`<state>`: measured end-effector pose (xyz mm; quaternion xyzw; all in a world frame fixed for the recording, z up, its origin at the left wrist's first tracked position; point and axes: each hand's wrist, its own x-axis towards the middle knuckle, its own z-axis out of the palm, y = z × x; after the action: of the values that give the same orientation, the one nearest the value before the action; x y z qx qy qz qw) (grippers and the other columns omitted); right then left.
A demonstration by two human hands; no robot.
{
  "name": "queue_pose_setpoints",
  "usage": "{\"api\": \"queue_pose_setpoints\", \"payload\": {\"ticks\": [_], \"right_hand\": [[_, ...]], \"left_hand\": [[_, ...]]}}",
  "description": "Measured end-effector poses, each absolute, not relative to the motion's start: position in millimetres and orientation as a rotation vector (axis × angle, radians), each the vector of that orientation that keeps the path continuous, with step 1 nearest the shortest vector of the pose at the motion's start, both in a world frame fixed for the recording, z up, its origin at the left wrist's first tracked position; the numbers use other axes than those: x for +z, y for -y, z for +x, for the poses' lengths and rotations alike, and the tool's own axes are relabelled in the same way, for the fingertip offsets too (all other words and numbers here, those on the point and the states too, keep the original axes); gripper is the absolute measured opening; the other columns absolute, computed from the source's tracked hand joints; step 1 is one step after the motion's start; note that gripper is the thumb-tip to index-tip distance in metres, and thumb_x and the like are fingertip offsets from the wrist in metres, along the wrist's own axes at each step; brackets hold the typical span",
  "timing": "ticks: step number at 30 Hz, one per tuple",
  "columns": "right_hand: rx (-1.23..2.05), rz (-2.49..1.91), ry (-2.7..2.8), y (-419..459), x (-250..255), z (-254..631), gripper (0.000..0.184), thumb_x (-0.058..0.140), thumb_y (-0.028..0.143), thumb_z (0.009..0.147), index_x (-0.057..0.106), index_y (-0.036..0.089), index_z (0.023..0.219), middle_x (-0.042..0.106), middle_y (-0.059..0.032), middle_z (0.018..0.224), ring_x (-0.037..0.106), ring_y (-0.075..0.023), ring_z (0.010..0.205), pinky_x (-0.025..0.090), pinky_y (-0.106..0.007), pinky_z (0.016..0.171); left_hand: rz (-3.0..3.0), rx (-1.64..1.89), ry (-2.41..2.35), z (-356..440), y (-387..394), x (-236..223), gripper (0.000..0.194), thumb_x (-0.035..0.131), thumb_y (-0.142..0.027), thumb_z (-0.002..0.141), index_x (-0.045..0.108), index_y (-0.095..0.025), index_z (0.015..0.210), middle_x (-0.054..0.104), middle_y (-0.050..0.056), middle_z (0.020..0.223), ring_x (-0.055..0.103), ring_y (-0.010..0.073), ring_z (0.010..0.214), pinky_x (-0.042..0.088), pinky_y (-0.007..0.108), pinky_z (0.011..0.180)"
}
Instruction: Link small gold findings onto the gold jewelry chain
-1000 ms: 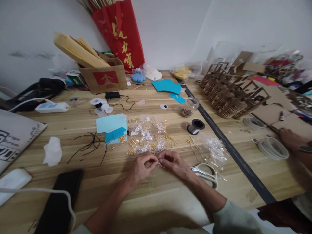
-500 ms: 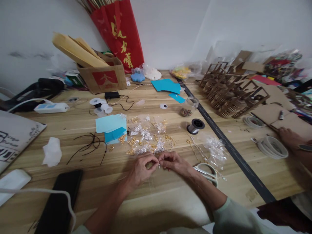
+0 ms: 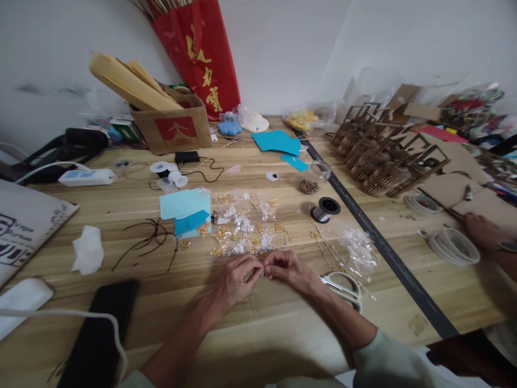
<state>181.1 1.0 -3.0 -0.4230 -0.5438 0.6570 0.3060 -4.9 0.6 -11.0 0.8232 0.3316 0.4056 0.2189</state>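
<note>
Grip: thumb and forefinger of the left hand (image 3: 237,276) and of the right hand (image 3: 293,272) are pinched together, tips meeting, and grasp a small silvery piece (image 3: 263,274), mostly hidden by the fingers, over the worktop (image 3: 388,307). Clock directions are read from these fingertips, with twelve toward the wall (image 3: 283,54). Nearest, a dark phone (image 3: 97,339) lies at eight o'clock, crossed by a white cable (image 3: 109,318). Scissors (image 3: 343,290) with pale handles lie between three and four. Just beyond the fingertips, small gold and silver-coloured beads (image 3: 244,245) are strewn from eleven to twelve. Black cords (image 3: 155,236) sprawl between nine and ten; blue cards (image 3: 181,203) overlap at ten. A spool of silvery wire (image 3: 323,210) stands upright between one and two. Beyond it, at one, is a clear jar (image 3: 319,171) part-filled with small dark grains (image 3: 309,187). Farther off, brown slatted frames (image 3: 382,161) stand close together between one and two; a cardboard box (image 3: 176,132) holding tan paper (image 3: 127,86) stands at eleven; behind it, a red bag (image 3: 224,64) with gold characters stands at half past eleven.
</note>
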Motion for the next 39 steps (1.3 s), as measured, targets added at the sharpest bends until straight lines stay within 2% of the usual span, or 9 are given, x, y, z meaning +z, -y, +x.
{"api": "queue_pose_setpoints", "payload": {"ticks": [7,13,21,28,39], "right_hand": [[1.652,-1.07,1.527,1,1,180,0.028,0.063,0.042,0.083,0.06,0.014,0.079,0.058,-0.0008,0.067,0.05,-0.0112,0.062,0.036,-0.023,0.058],[1.497,-1.128,1.657,3,5,184,0.017,0.058,0.031,0.085,0.058,0.015,0.078,0.054,0.0011,0.069,0.044,-0.0106,0.062,0.03,-0.022,0.056],[1.339,-1.189,1.851,4,7,184,0.008,0.052,0.013,0.08,0.055,0.016,0.074,0.052,0.0033,0.067,0.042,-0.0094,0.061,0.028,-0.021,0.055],[1.321,-1.189,1.881,4,8,183,0.008,0.051,0.013,0.079,0.053,0.016,0.072,0.05,0.0033,0.066,0.041,-0.0095,0.061,0.028,-0.022,0.056],[1.378,-1.183,1.774,3,5,182,0.013,0.054,0.023,0.083,0.055,0.016,0.073,0.051,0.0017,0.067,0.041,-0.01,0.06,0.03,-0.022,0.054]], "left_hand": [[2.156,1.117,-0.975,-4,-1,-17,0.015,0.056,-0.01,0.085,0.06,-0.015,0.072,0.065,0.004,0.069,0.061,0.0131,0.065,0.048,0.023,0.063],[2.022,0.987,-1.146,-8,-3,-18,0.013,0.056,-0.017,0.085,0.059,-0.017,0.073,0.064,0.001,0.067,0.06,0.0125,0.062,0.046,0.022,0.061],[1.952,0.873,-1.262,-7,-4,-19,0.014,0.052,-0.018,0.084,0.056,-0.018,0.071,0.063,-0.001,0.066,0.058,0.0121,0.062,0.044,0.022,0.061],[1.905,0.885,-1.288,-7,-5,-19,0.013,0.054,-0.019,0.081,0.057,-0.018,0.068,0.063,-0.001,0.064,0.057,0.0124,0.06,0.044,0.022,0.06],[1.623,0.944,-1.104,-10,-9,-8,0.015,0.061,-0.027,0.081,0.063,-0.015,0.071,0.066,0.002,0.07,0.06,0.0146,0.067,0.047,0.024,0.065]]}}
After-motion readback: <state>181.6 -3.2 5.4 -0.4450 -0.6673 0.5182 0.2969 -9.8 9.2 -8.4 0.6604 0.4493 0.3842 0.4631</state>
